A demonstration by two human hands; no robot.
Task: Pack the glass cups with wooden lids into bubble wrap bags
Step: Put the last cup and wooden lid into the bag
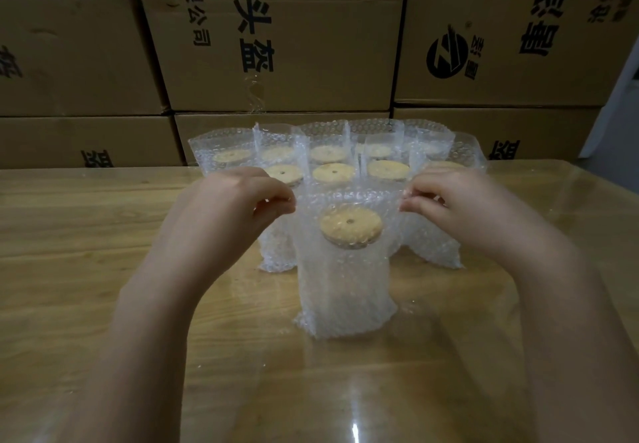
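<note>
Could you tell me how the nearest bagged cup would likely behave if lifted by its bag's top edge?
The bag looks soft and floppy, so its top edge, pinched by the left hand and right hand, would probably sag. The glass cup under the wooden lid is likely heavy and fragile. Pushed high, it may tip.

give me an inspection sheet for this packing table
surface: wooden table, glossy
job's things: front bag stands upright with its top open and a lid showing inside; bagged cups stand in rows behind it
clutter: nothing seen
grippers: left hand and right hand each pinch the front bag's top edge
cables: nothing seen
surroundings: stacked boxes behind the table
</note>
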